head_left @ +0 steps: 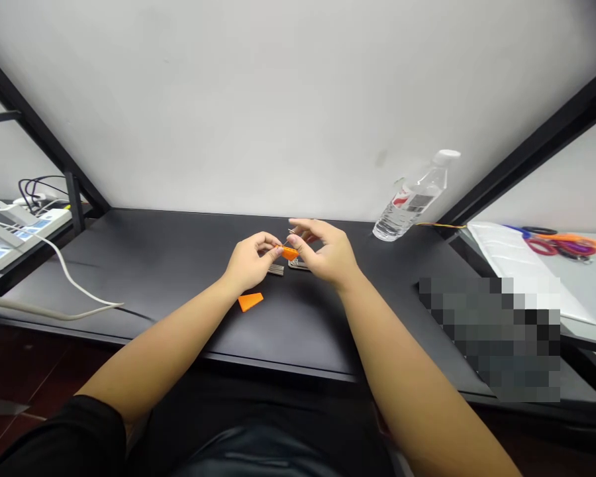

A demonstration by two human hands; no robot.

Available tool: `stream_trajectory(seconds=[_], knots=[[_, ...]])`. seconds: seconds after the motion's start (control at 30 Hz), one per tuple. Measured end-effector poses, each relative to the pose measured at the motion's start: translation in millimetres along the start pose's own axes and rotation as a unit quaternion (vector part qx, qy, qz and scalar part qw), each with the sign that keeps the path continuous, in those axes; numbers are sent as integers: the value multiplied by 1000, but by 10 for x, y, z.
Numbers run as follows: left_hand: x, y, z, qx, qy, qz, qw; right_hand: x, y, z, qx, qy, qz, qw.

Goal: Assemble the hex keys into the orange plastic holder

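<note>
The left hand point(256, 260) pinches a small orange plastic-looking piece point(291, 254) above the matte black tabletop point(179, 258); the right hand point(326, 252) curls beside it at a thin metallic rod point(285, 243), its hold unclear. A flat orange four-sided piece point(251, 302) lies nearer the body.

Office or light workshop, cannot tell which: black worktop point(144, 265) under left grip point(251, 262); black frame point(44, 140), power strip point(44, 224) farther left; wall point(228, 119) beyond.
</note>
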State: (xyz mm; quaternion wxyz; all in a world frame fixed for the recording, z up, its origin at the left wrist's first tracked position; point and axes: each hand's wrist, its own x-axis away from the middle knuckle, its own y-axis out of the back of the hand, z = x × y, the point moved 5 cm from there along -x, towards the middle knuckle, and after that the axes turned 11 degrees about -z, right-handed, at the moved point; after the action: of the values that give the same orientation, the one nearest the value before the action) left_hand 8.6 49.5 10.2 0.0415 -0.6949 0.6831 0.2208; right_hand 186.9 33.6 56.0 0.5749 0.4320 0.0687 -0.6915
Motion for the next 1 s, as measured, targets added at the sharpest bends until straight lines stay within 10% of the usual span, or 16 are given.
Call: stream_trajectory(seconds=[0.3,0.67,1.0], knots=[[-8,27,30,70,26,-30,997,71,-161,93,83,100,128,983],[-33,18,99,72,49,-37,996,75,-7,-536,192,-58,297,934],[-23,7,71,71,42,-27,996,128,-41,-614,201,-112,342,911]])
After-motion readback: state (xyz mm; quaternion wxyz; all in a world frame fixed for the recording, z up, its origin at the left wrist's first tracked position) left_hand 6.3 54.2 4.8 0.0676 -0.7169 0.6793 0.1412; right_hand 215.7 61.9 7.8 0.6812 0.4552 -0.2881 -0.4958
